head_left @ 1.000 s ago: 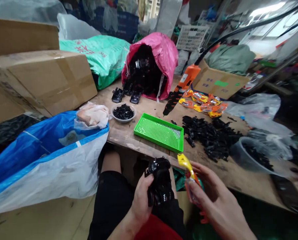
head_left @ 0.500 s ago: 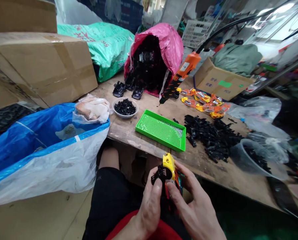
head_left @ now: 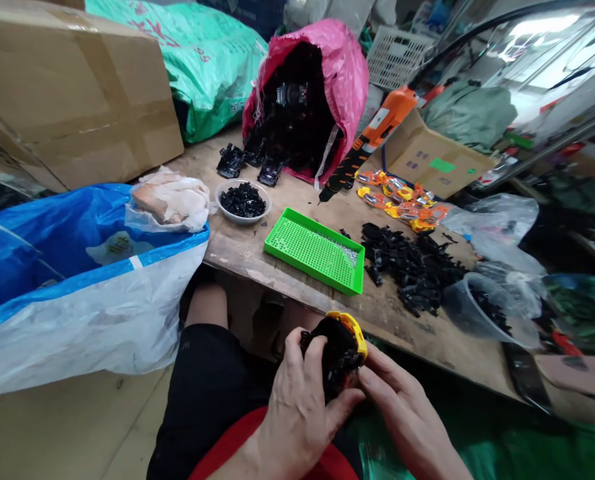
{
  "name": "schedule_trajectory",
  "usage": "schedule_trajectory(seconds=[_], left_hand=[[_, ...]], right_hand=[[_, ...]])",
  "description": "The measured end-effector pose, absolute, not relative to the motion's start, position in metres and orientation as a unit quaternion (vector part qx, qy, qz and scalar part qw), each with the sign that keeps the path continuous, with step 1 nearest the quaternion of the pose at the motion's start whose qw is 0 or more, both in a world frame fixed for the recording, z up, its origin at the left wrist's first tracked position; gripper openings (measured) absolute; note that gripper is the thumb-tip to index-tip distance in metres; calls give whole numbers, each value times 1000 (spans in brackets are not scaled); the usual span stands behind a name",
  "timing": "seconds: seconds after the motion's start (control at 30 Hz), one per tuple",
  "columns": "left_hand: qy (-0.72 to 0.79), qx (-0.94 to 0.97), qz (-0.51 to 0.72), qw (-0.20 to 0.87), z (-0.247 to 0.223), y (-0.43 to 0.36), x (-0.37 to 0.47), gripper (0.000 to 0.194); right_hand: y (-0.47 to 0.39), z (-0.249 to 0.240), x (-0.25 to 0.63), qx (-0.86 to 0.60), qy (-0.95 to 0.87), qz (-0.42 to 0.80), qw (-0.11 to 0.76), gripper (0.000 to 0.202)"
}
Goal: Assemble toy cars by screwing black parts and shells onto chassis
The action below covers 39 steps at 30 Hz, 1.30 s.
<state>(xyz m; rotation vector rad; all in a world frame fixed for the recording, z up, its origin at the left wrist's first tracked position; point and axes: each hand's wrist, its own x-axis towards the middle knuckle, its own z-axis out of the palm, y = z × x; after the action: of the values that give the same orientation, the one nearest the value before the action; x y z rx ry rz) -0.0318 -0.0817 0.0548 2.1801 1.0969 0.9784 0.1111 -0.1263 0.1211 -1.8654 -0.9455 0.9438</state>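
Above my lap, a black and yellow plastic part [head_left: 338, 350] is held between both hands. My left hand [head_left: 302, 393] grips its left and lower side, thumb beneath and fingers over the black piece. My right hand [head_left: 402, 407] holds the right edge by the yellow rim, partly hidden behind the part. Just beyond lies a green perforated tray [head_left: 313, 257] with small metal pieces at its right end. An orange electric screwdriver [head_left: 372, 140] hangs tip-down above the table behind the tray.
On the table [head_left: 237, 257] are a bowl of black pieces [head_left: 243, 202], a pink sack [head_left: 347, 80], a black parts pile [head_left: 410, 267], orange-yellow parts [head_left: 402, 200] and a clear tub [head_left: 492, 310]. A blue-white bag [head_left: 92, 320] stands left.
The held part has turned, now showing its dark inner side and curved yellow rim. My left fingers have moved over it. The view has shifted slightly.
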Motion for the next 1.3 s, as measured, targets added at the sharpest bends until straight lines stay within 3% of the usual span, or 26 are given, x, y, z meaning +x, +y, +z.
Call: schedule_trajectory(seconds=[0.2, 0.47, 0.73, 0.93, 1.03, 1.2, 1.3], left_hand=[[439, 823, 341, 117, 55, -94, -21, 45], [428, 846, 311, 70, 34, -113, -16, 44], [446, 836, 301, 105, 50, -113, -18, 42], [447, 833, 307, 110, 46, -105, -25, 46], [441, 818, 315, 193, 48, -91, -32, 43], [419, 677, 323, 512, 66, -68, -46, 33], [401, 599, 321, 614, 71, -62, -51, 33]], right_hand=[[-118, 124, 112, -772, -355, 366, 379, 64], [-110, 112, 125, -786, -354, 353, 363, 60], [-109, 100, 128, -786, -365, 326, 377, 49], [-105, 116, 124, -739, -364, 429, 370, 59], [-108, 121, 128, -689, -341, 484, 418, 62], [-117, 101, 124, -648, -274, 520, 484, 46], [-121, 89, 108, -644, -182, 527, 523, 48]])
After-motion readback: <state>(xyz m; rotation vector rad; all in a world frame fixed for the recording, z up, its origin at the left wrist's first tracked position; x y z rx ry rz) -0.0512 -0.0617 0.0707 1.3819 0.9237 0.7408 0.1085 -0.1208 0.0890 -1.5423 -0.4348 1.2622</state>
